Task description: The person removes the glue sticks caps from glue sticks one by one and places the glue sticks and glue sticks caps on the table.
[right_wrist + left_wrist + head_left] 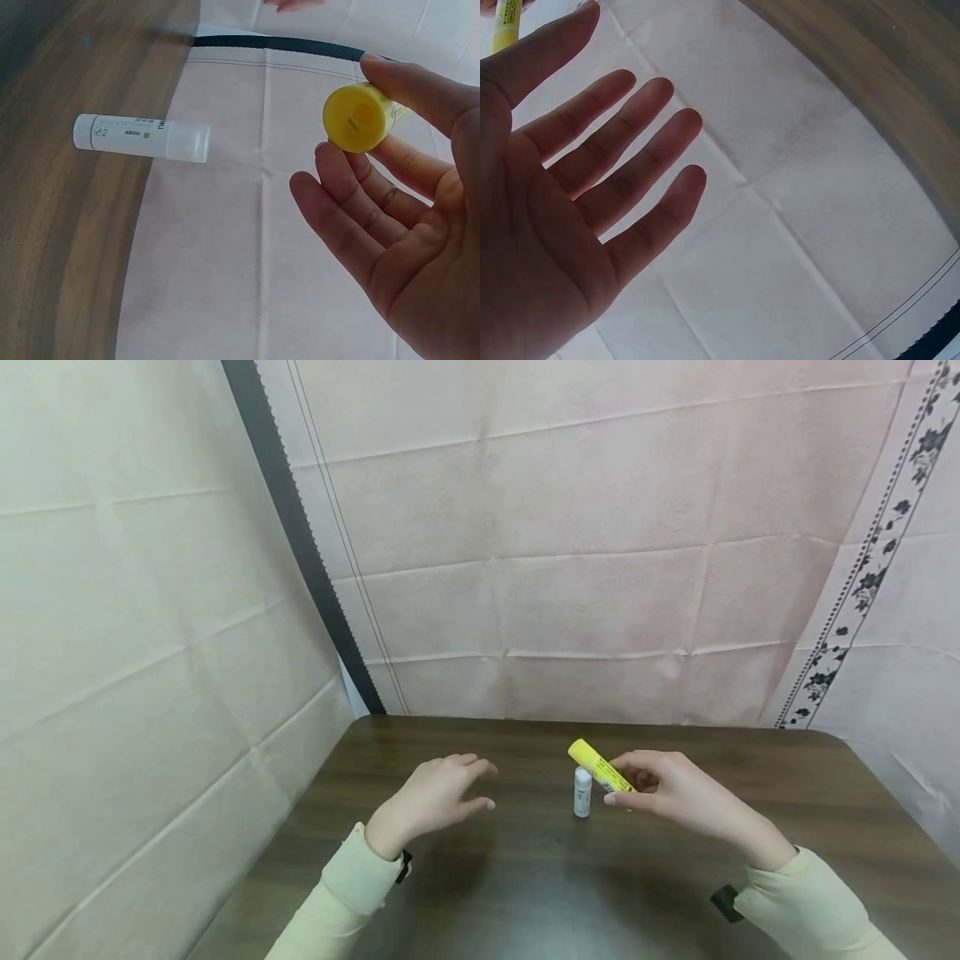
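My right hand (667, 785) pinches a yellow glue stick (600, 767) between thumb and fingers, tilted above the table with its far end up to the left. In the right wrist view the round yellow end of the glue stick (358, 118) faces the camera. A white glue stick (582, 793) with a translucent cap stands upright on the table, just left of the right hand; its printed label shows in the right wrist view. Over the table's left part hovers my left hand (435, 797), its fingers extended and the palm bare in the left wrist view.
The dark wooden table (525, 893) has rounded far corners. Behind it hangs a pale creased cloth (600, 610) with a dark band at left and a floral border at right. Another pale cloth (150, 693) runs along the left side.
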The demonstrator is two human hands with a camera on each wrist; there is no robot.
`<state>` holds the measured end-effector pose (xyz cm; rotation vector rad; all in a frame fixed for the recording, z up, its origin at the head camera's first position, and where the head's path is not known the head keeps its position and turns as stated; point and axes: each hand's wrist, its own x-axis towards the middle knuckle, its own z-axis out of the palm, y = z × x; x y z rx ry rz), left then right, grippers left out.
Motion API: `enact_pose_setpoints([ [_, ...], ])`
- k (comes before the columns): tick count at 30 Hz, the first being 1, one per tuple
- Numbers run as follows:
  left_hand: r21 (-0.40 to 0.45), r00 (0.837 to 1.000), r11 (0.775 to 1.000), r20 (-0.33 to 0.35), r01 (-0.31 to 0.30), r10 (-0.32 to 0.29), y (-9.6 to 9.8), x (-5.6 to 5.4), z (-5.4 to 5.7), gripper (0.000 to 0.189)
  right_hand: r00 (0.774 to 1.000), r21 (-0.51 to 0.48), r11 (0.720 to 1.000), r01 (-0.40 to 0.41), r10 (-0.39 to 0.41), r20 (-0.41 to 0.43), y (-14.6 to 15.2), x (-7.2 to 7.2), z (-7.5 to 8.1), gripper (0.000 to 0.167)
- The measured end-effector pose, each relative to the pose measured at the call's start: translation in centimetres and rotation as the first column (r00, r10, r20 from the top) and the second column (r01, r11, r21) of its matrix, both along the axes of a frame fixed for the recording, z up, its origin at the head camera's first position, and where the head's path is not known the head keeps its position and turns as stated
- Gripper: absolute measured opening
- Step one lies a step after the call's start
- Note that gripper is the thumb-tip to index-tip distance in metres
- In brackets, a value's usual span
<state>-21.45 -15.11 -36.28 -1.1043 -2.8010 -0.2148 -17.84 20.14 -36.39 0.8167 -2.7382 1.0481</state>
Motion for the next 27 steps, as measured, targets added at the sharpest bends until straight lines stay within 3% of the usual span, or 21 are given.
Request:
enact_pose_setpoints([
  [5,-0.005,0.993,0.999,-0.109,0.047,-0.048,0.6,-0.4,2.1,0.042,1.0,0.007,1.0,-0.005,0.005,0.003,-0.1,-0.2,-0.1,0.036],
  [10,-0.027,0.955,0.991,-0.262,0.133,-0.135,2.6,-0.7,5.2,0.039,1.0,-0.004,1.0,-0.02,0.02,0.021,-0.3,-0.1,-0.4,0.034],
  [15,-0.149,0.883,0.964,-0.39,0.221,-0.262,5.4,0.0,7.8,0.039,0.999,-0.025,0.999,-0.046,0.046,0.02,-0.8,-0.1,-0.6,0.034],
  [18,-0.252,0.835,0.937,-0.438,0.242,-0.333,7.0,0.6,8.7,0.041,0.998,-0.035,0.998,-0.056,0.056,0.008,-1.0,-0.1,-0.6,0.031],
  [22,-0.367,0.779,0.9,-0.482,0.236,-0.401,8.7,1.3,9.0,0.037,0.998,-0.05,0.997,-0.06,0.06,0.006,-1.2,-0.1,-0.6,0.029],
  [27,-0.492,0.697,0.852,-0.548,0.179,-0.463,10.0,1.8,8.3,0.021,0.997,-0.084,0.995,-0.059,0.062,0.039,-1.4,0.0,-0.8,0.03],
])
